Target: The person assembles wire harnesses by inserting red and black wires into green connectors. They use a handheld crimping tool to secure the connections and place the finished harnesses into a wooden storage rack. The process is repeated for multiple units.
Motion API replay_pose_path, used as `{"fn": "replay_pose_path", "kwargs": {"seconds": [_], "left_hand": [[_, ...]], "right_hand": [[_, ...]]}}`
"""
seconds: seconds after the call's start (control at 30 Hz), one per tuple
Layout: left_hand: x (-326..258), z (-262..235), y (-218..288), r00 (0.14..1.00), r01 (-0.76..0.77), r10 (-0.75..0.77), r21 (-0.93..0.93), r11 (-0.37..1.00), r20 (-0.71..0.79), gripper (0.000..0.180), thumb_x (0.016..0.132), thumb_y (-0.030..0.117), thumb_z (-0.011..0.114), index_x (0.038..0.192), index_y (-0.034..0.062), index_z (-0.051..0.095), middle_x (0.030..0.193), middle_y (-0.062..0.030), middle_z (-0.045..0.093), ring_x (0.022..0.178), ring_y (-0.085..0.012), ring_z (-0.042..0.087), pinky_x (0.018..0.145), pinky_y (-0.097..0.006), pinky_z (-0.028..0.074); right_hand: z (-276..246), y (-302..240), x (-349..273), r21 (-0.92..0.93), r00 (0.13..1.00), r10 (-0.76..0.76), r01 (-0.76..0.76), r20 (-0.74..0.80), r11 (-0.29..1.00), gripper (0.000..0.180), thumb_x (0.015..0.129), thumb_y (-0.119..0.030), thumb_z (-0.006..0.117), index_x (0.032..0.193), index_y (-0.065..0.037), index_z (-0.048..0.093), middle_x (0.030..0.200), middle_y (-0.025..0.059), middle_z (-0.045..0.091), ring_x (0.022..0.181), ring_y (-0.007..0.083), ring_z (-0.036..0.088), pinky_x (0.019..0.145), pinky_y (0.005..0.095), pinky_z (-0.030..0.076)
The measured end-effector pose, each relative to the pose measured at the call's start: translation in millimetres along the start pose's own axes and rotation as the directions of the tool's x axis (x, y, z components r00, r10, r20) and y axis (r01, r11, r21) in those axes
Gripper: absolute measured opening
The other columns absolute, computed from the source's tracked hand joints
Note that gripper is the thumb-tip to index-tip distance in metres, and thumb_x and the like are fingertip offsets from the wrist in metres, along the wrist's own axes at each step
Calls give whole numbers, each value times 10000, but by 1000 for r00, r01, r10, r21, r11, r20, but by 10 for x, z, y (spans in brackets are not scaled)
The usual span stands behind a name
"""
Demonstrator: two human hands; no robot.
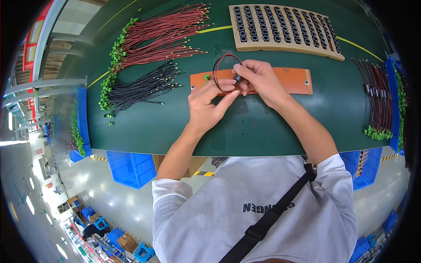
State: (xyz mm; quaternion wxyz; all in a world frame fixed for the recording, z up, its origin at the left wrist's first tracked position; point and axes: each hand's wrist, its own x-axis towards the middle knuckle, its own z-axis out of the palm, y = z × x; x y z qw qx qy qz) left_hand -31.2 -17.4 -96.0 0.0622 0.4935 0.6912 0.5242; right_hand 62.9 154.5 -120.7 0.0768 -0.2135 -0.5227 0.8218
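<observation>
Both of my hands meet over an orange board (285,83) on the green table. My right hand (262,81) is closed with thumb and fingers round a small black cylindrical part (237,78). Close against its lower end, my left hand (208,104) pinches red and black wires (228,55), which loop up between the hands. Beside the left fingers a small green connector (206,77) shows over the board. The fingers partly hide where the wires meet the black part.
Red wires (162,37) and black wires (144,85) with green connectors lie at the left. A cardboard tray (287,46) of black round parts stands at the back. On the right are wire assemblies (377,96) with green connectors. Blue bins (131,168) sit below the table edge.
</observation>
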Motion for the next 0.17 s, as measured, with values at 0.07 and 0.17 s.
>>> {"fn": "replay_pose_path", "kwargs": {"seconds": [0.07,0.17], "left_hand": [[-20,-38,-17,993,116,-115,-68,991,15,127,896,-9,772,1023,-14,769,1057,-119,790,917,-193,773,799,-303,625],[-90,15,-160,976,206,-220,-320,925,-6,426,935,41,759,1345,41,644,1087,-98,792,942,-266,783,827,-332,630]], "right_hand": [[8,-23,-11,-8,1000,7,-7,1,1000,261,1038,-279,663,954,-31,664,692,0,602,575,64,570,535,228,510],[-5,-5,0,-9,1000,15,-15,10,1000,255,1037,-273,664,969,-27,669,713,6,604,598,71,576,559,240,532]]}}
